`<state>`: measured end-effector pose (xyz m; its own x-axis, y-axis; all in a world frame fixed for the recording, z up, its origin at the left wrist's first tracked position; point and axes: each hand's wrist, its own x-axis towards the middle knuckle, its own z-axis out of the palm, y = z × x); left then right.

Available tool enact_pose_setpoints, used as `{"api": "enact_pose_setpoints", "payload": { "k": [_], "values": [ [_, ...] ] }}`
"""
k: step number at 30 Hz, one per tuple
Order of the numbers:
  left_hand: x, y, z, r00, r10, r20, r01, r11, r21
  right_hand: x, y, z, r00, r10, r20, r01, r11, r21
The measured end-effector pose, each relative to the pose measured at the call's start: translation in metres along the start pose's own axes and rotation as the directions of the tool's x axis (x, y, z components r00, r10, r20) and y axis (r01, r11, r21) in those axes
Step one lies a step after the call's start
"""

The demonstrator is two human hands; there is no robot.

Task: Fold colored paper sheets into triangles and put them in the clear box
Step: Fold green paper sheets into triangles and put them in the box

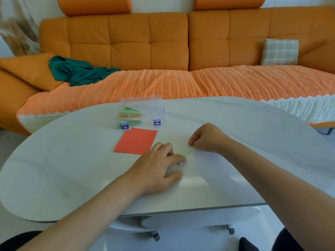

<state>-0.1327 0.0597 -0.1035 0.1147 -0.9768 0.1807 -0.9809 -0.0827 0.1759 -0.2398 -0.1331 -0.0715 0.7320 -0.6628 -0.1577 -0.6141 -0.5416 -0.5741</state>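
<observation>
Hands meet near the front middle of the white oval table (72, 169), both working on one small piece of green paper (185, 153) that lies flat on the tabletop. The left hand (159, 163) rests palm down with its fingers laid nearly straight over the near end of the paper, pressing it to the surface, while the thumb stretches out on the table beside it. The right hand (208, 138) is curled, its fingertips pinching the far corner of the same paper; most of the sheet is hidden under the two hands, so its exact folded shape cannot be told. Just beyond the left hand lies a small stack of red sheets (136, 141), flat and slightly fanned. Behind them, toward the far edge of the table, stands the clear box (154, 107) with two purple latches (157, 122) at its front, and green folded pieces (129, 111) lie in its left part. An orange sofa (163, 48) runs along the wall behind, with a crumpled teal cloth (76, 71) on its left and a checked cushion (280, 51) on its right.
</observation>
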Motion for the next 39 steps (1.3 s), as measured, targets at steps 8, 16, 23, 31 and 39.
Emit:
{"api": "enact_pose_setpoints", "payload": {
  "k": [8,16,23,31,39],
  "values": [
    [0.006,0.006,0.003,0.998,-0.065,-0.002,0.065,0.998,0.021,-0.012,0.009,0.005,0.995,-0.071,0.065,0.064,0.992,0.110],
    [0.001,0.009,0.001,0.996,-0.081,0.021,0.082,0.996,-0.042,-0.006,0.003,0.008,0.998,-0.023,0.065,0.023,1.000,0.009],
    [-0.016,0.002,0.000,0.995,-0.079,0.054,0.087,0.980,-0.179,-0.003,0.001,0.008,0.998,-0.001,0.070,0.001,1.000,0.000],
    [-0.021,0.000,-0.005,0.994,-0.070,0.079,0.082,0.984,-0.157,-0.005,0.001,0.009,0.997,-0.027,0.068,0.028,1.000,-0.013],
    [0.013,-0.001,0.000,0.985,-0.149,-0.082,0.135,0.978,-0.161,-0.019,0.000,0.014,0.973,-0.226,0.040,0.228,0.971,-0.065]
  ]
}}
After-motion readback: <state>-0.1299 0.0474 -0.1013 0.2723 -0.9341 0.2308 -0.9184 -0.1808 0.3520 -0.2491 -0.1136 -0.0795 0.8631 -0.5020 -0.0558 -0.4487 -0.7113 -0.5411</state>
